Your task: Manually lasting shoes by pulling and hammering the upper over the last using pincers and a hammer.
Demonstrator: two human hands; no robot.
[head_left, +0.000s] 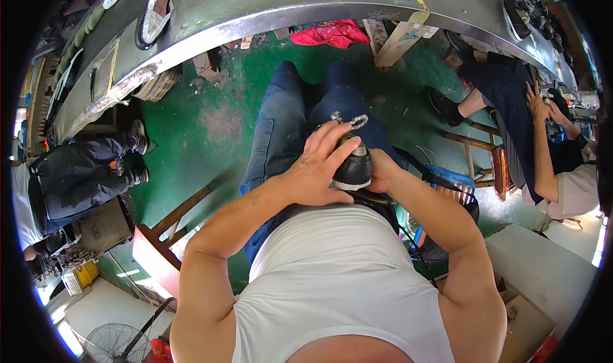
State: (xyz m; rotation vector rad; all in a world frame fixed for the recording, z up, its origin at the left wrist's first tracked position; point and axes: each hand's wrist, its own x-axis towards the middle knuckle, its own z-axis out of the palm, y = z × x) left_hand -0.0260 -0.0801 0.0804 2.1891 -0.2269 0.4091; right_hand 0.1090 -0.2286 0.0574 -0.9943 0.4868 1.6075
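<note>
In my lap I have a black shoe (pixel 354 171) with a whitish ragged edge at its near end. My left hand (pixel 317 169) lies over its left side, its fingers bent across the top and its thumb by the near edge. From the other side my right hand (pixel 382 171) grips the shoe, with most of its fingers hidden behind it. A silvery looped piece (pixel 359 121) sticks out at the shoe's far end; I cannot make out its kind.
A long metal-edged bench (pixel 306 12) curves across the front, bearing a white-and-brown shoe (pixel 156 15). Red cloth (pixel 329 33) lies beneath it. Co-workers sit at left and right. A wooden stool (pixel 156 257) stands left; a blue-framed chair (pixel 447 178) stands at my right.
</note>
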